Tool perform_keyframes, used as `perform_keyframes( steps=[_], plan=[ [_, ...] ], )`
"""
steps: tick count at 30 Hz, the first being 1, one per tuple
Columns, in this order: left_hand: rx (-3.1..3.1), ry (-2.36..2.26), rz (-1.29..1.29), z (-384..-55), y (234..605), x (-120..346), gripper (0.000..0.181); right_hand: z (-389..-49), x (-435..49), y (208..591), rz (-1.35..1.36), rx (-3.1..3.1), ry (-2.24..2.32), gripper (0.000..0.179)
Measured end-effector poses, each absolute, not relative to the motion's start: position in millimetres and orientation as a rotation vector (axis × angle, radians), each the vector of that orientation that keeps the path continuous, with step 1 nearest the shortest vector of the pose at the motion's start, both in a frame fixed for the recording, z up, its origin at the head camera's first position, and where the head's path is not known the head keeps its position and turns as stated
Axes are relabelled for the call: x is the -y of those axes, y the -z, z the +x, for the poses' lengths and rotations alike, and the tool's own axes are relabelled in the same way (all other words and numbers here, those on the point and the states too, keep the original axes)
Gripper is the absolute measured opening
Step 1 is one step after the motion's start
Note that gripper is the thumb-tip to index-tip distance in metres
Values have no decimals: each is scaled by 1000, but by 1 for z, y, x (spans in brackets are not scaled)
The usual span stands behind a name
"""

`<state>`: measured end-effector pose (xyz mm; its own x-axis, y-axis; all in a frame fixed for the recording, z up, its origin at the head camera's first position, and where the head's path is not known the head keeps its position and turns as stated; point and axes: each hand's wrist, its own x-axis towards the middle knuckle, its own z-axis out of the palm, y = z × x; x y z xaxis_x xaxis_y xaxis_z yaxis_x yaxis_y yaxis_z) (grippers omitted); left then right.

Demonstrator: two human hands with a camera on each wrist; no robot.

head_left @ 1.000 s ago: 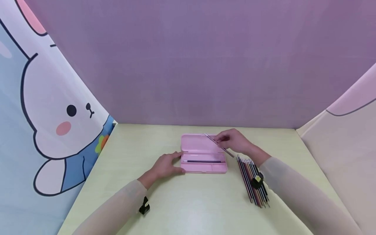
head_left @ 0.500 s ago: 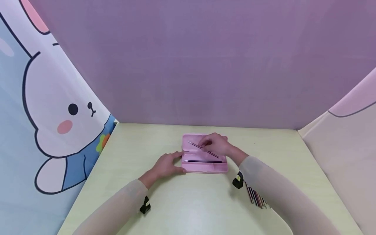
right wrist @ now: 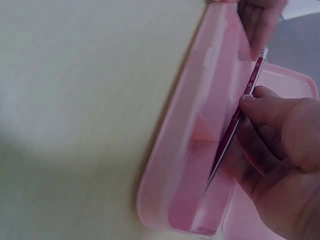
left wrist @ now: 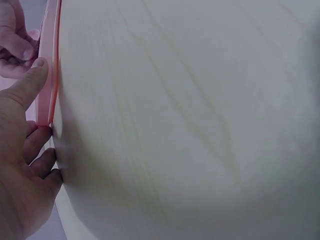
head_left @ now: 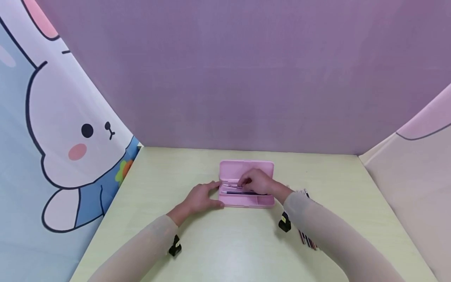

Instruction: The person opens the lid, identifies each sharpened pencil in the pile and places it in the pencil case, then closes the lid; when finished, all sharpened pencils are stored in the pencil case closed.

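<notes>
A pink pencil case (head_left: 237, 201) lies open on the table, its lid folded back. My left hand (head_left: 199, 199) holds the case by its left end, thumb at the front edge and fingers behind. A dark pencil (head_left: 230, 192) lies lengthwise in the long compartment. Over the case, my right hand (head_left: 256, 179) pinches a dark red pencil (right wrist: 235, 125) between thumb and fingers. In the right wrist view this pencil, with a white eraser end, slants down into the case. Part of it is hidden behind the fingers in the head view.
Several pencils (head_left: 307, 241) lie in a bundle to the right of the case, mostly hidden under my right forearm. The pale wooden table (head_left: 225, 243) meets a purple backdrop (head_left: 246, 78) at the back. A cloth with a rabbit print (head_left: 60, 137) hangs at the left.
My right hand has carried the red pencil left from beside the bundle, then lowered it into the case. My left hand has stayed at the case's left end.
</notes>
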<state>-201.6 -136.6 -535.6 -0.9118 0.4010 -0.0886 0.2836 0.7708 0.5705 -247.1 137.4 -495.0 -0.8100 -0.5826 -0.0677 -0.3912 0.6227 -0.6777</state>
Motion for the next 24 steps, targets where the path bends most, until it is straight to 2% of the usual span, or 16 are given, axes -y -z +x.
perform_keyframes(
  steps=[13,19,24],
  plan=[
    [-2754,-855,518,-204,533,138,92,-240,-122,497,-766,-2651,827,20],
    [-2749,-865,505,-205,536,140,92,-240,-117,498,-784,-2688,769,13],
    [-2745,-871,510,-206,538,141,92,-242,-115,497,-791,-2704,722,14]
  ],
)
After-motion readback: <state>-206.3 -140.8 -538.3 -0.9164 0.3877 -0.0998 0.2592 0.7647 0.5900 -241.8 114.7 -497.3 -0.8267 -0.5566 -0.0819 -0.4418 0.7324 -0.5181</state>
